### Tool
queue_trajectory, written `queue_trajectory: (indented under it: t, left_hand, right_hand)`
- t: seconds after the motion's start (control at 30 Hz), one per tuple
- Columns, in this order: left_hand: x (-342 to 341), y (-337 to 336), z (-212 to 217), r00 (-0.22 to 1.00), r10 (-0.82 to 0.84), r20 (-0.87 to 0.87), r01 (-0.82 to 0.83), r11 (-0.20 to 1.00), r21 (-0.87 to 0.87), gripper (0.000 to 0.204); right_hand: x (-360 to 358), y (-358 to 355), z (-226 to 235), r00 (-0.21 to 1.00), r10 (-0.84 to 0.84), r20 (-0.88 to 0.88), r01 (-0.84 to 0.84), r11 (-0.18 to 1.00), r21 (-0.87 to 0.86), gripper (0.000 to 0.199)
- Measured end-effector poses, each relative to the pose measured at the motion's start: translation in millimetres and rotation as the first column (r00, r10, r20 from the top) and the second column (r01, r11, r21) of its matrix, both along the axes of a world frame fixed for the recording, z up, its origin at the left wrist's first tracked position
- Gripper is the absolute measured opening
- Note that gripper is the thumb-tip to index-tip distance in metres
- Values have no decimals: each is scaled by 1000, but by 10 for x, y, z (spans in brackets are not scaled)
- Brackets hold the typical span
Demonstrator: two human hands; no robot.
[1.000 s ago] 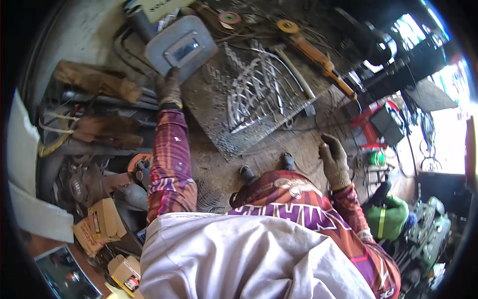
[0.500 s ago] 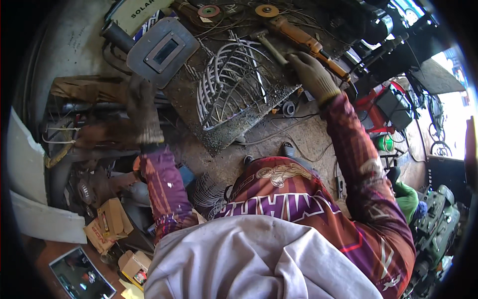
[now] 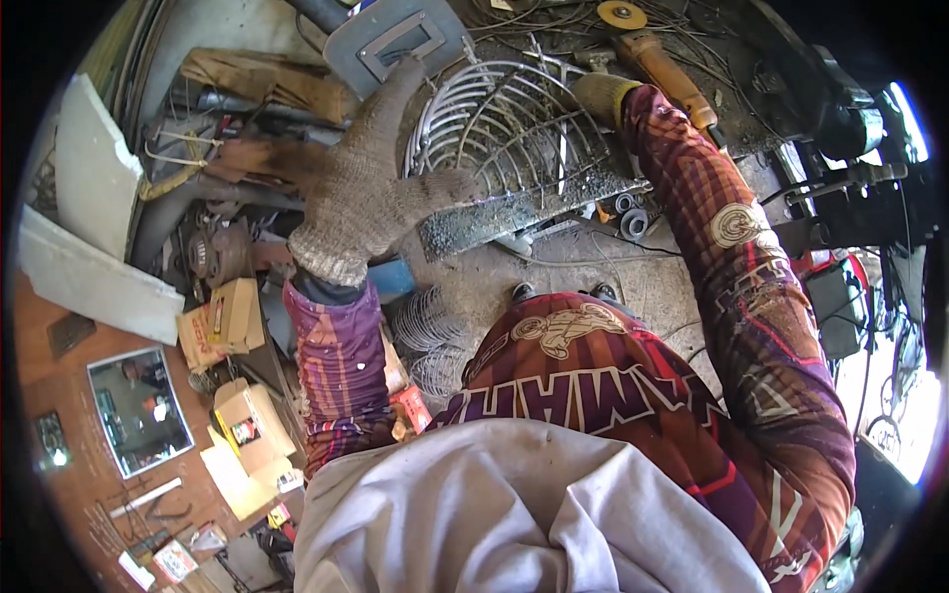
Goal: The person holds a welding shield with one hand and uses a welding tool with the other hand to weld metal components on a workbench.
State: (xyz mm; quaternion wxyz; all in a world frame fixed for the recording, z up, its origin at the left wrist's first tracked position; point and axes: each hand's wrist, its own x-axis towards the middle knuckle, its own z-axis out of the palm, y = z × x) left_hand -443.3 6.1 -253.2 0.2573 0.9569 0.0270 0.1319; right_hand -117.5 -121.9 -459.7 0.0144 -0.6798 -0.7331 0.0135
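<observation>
A cage-like frame of bent metal rods (image 3: pixel 499 124) lies on the worktable (image 3: pixel 534 212). My left hand (image 3: pixel 361 183), in a grey-brown knitted glove, is beside its left side with thumb and fingers spread. The thumb overlaps the near left part of the frame; I cannot tell whether it touches. Behind the fingertips is a grey welding mask (image 3: pixel 368 38) with a rectangular window. My right hand (image 3: pixel 601 99), also gloved, is at the far right of the frame. Its fingers are hidden, so what it holds, if anything, does not show.
An orange angle grinder (image 3: pixel 664 74) and a yellow-brown disc (image 3: pixel 621 14) lie on the table's far right, among wires. Dark rings (image 3: pixel 633 219) sit near its front edge. Wire coils (image 3: pixel 430 331) are below the table. Cardboard boxes (image 3: pixel 252 425) stand at left.
My view has shifted, and the frame appears nearer the middle. My left hand has moved right, toward the frame and mask. My right hand, earlier at a wooden tool handle, is now by the frame.
</observation>
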Motion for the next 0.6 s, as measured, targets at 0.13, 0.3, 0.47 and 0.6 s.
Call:
queue_trajectory:
  t: [0.13,0.3,0.47,0.6]
  left_hand:
    - [-254,28,-271,991,60,119,5,876,-483,118]
    - [-137,-64,-452,996,88,1,-80,902,-424,87]
    - [-98,-136,-465,977,202,61,-185,959,-214,60]
    - [-99,-167,-366,983,180,32,-177,981,-74,57]
  right_hand:
    - [-48,43,-157,987,-140,-82,149,983,107,23]
    - [-111,-29,71,793,-353,-496,431,901,46,29]
    - [-382,-177,858,538,-388,-748,679,725,113,40]
    - [-647,-626,1484,436,-82,-896,801,489,344,36]
